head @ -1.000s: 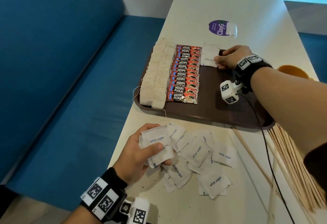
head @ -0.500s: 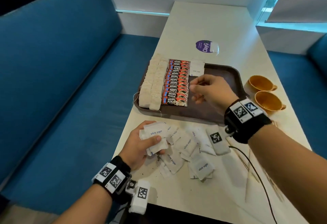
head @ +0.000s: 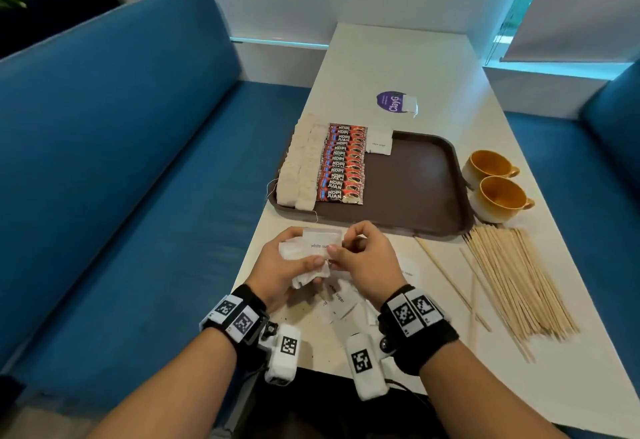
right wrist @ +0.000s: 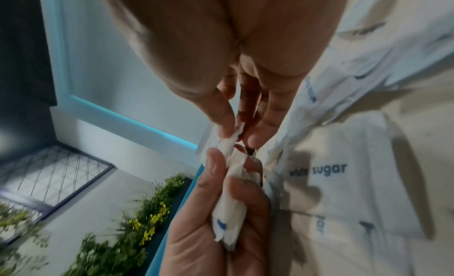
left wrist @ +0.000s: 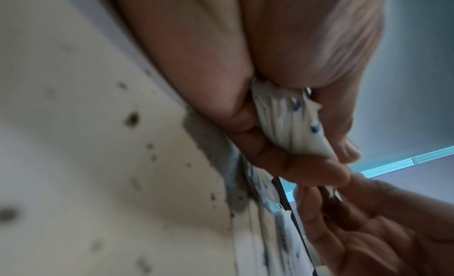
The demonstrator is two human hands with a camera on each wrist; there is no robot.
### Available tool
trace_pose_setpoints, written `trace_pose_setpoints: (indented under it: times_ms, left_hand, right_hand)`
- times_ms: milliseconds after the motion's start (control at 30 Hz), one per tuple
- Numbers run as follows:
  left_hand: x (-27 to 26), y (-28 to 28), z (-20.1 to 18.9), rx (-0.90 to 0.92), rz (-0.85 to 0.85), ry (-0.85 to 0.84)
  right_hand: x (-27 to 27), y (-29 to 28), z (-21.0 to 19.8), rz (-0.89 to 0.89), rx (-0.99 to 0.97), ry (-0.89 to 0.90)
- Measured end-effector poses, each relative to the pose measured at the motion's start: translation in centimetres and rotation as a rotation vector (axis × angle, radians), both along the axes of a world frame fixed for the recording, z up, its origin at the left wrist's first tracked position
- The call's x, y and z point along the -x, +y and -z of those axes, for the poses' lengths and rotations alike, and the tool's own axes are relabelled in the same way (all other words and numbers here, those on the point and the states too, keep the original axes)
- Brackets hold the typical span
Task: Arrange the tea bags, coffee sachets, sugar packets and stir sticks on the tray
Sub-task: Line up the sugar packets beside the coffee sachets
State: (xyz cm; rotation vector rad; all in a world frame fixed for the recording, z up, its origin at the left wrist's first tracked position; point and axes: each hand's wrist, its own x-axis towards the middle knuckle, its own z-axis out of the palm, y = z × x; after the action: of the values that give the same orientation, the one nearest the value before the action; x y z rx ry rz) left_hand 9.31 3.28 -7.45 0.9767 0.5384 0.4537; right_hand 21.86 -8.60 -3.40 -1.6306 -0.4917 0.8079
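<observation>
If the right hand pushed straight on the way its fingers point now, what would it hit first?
The right hand points left, and its fingertips already pinch the top white paper sugar packet of the bunch that the left hand grips. So it would meet that bunch and the left hand's fingers right behind it, as far as the views show.

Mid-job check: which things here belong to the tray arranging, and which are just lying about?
Belong to the job:
- brown tray
- tea bags
- coffee sachets
- sugar packets on the tray
- sugar packet stack, held by left hand, pinched by right hand
- loose sugar packets
- stir sticks

Lying about:
- two orange cups
- purple sticker
</observation>
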Motion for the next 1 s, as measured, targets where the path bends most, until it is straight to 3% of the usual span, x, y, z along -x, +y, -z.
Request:
trace_pose_setpoints:
  times_ms: [100,233,333,433,500,567,767,1000]
  left_hand:
    - [0.0,0.0,-0.2,0.024,-0.003,0.022]
    - [0.0,0.1,-0.3,0.018,0.029,-0.001]
    - [0.0,0.1,-0.2,-0.013,0.041,0.016]
    - [0.1,0.1,-0.3,-0.013,0.03,0.025]
    - [0.0,0.0,-0.4,0.005,0.027,0.001]
    - [-0.1,-0.1,-0.5,0.021,0.018,-0.022]
    - [0.3,0.1,-0.2,-0.077,-0.002,0.01]
    - [0.3,0.0,0.0,0.028,0.057,-0.037]
  right_hand:
    - [0.0,-0.8,-0.3,0.065,-0.038,0.148]
    - [-0.8,-1.9,-0.6,0.163,-0.038,0.197]
    - [-1.8,-2.8,-1.0,0.237,-0.038,0.112]
    - [-2.2,-3.1,-1.2,0.279,0.049,-0.13]
    - [-1.4,-2.8,-1.2,0.24,0.146,-0.343]
    - [0.3,-2.0,-1.1,0.169,0.172,-0.421]
    - [3.5,-0.3,-0.3,-0.048,0.169,-0.386]
    - [1.6,-1.4,-0.4,0.015,0.118,-0.316]
